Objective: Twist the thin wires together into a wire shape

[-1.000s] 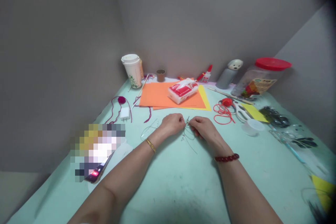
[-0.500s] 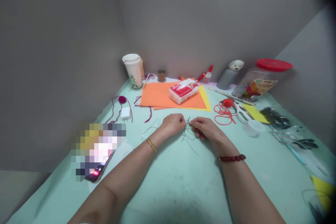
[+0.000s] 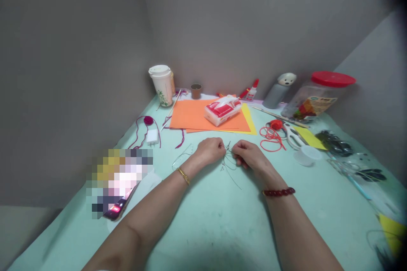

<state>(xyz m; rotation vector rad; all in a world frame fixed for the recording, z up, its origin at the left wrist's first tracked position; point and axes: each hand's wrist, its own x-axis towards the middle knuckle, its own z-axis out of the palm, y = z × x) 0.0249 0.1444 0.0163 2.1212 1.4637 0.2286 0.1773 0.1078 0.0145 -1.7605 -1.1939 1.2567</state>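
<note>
My left hand (image 3: 210, 151) and my right hand (image 3: 248, 155) meet over the middle of the pale green table (image 3: 203, 220). Both have their fingers pinched closed on a bundle of thin wire (image 3: 229, 161) that lies between them. Loose wire ends trail down toward me from the pinch. A gold bracelet is on my left wrist, a dark red bead bracelet on my right.
Orange and yellow paper sheets (image 3: 193, 116) with a tissue pack (image 3: 222, 110) lie behind my hands. A paper cup (image 3: 161, 84), glue bottle (image 3: 252, 89), red-lidded jar (image 3: 314, 97), red cord (image 3: 270, 137), scissors (image 3: 291, 133) and a phone (image 3: 119, 207) stand around. Grey walls close in the table.
My hands have stayed at the same spot; the right hand's fingers shifted slightly on the wire. Nothing else has moved.
</note>
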